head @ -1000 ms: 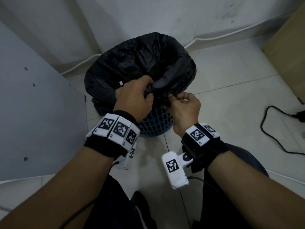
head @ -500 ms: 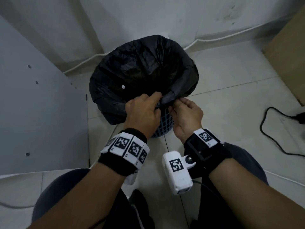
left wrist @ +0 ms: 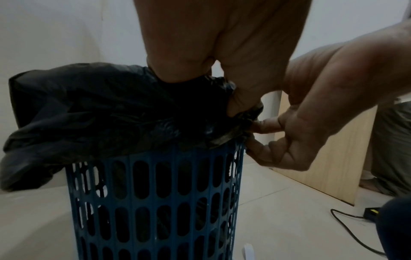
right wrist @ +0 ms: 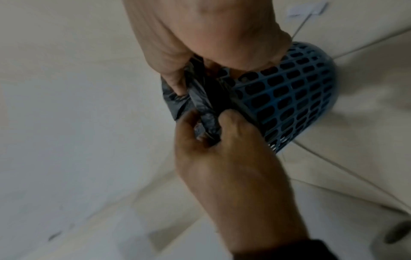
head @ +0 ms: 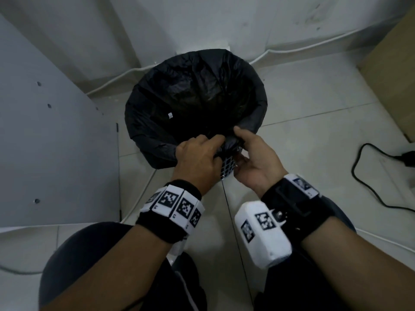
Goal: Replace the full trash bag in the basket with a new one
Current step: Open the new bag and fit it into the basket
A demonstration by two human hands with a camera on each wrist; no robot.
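Observation:
A black trash bag lines a blue lattice basket on the tiled floor, its mouth open and its edge folded over the rim. Both hands meet at the near rim. My left hand pinches a bunched fold of the bag's edge, seen from below in the left wrist view. My right hand pinches the same bunch from the right, thumb on top and fingers beneath. In the right wrist view the right hand and left hand grip the gathered bag beside the basket.
A grey panel stands close on the left. A white cable runs along the wall's foot behind the basket. A black power cord lies on the floor at right, near a light wooden board. My knees fill the bottom.
Both hands have drawn the bunched edge of the bag down and outward to the near rim. The bag's mouth has spread wider over the basket.

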